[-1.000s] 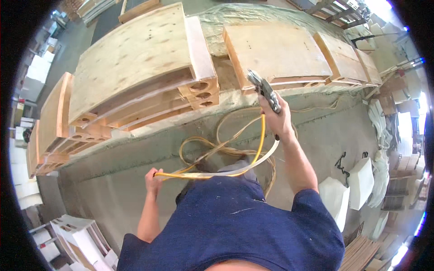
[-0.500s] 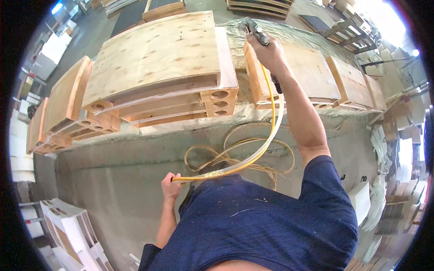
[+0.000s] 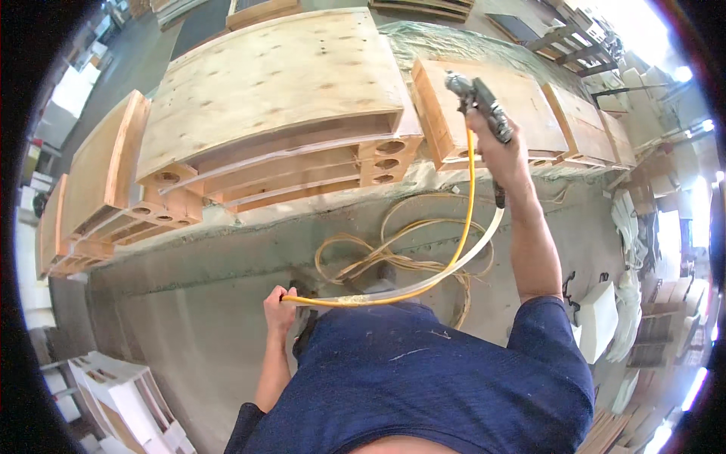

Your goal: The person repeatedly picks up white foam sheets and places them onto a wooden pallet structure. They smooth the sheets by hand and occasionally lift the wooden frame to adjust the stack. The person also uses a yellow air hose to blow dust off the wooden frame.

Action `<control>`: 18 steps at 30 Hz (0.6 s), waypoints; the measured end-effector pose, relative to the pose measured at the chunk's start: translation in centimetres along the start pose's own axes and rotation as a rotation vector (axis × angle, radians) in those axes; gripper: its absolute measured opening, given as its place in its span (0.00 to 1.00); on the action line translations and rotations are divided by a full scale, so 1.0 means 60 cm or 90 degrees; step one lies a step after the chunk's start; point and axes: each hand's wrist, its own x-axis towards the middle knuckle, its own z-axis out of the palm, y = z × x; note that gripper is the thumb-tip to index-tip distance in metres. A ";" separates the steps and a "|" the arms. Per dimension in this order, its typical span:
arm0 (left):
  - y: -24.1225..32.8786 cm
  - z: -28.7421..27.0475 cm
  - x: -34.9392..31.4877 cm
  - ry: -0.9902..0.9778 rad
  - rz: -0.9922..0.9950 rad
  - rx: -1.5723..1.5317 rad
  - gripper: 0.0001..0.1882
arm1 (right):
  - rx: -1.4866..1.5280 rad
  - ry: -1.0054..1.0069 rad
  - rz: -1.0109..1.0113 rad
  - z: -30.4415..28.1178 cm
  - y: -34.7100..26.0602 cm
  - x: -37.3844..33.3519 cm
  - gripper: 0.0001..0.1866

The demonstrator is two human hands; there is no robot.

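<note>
My right hand (image 3: 505, 155) is wrapped round the grip of a metal spray gun (image 3: 490, 110), held out in front of a wooden cabinet (image 3: 529, 94) on the right. A yellow hose (image 3: 470, 197) and a whitish hose (image 3: 484, 242) run down from the gun and sweep left across my waist. Their other end lies in my left hand (image 3: 278, 309), closed round them low on the left. Nearest the middle stands a large plywood cabinet (image 3: 272, 87), its side facing me showing open slots and round holes. No spray is visible.
Loose coils of hose (image 3: 355, 261) lie on the concrete floor by my feet. More wooden cabinets stand in the row at left (image 3: 102, 170) and right (image 3: 578, 129), on a pale, coated sheet (image 3: 469, 41). White panels (image 3: 121, 393) stand at lower left, and a white block (image 3: 597, 321) at right.
My right hand has drawn the spray gun back toward me and to the right, away from the gap between the cabinets. My left hand, still on the hoses, has shifted slightly left and nearer.
</note>
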 end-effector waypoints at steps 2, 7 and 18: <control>-0.035 -0.045 0.027 0.002 0.037 0.003 0.19 | -0.043 -0.006 0.044 0.028 -0.022 -0.013 0.19; -0.118 -0.204 0.069 -0.060 0.067 0.000 0.19 | 0.014 -0.071 0.098 0.159 -0.113 -0.086 0.19; -0.214 -0.470 0.042 0.178 0.104 -0.079 0.18 | -0.059 -0.168 -0.217 0.528 -0.423 -0.060 0.23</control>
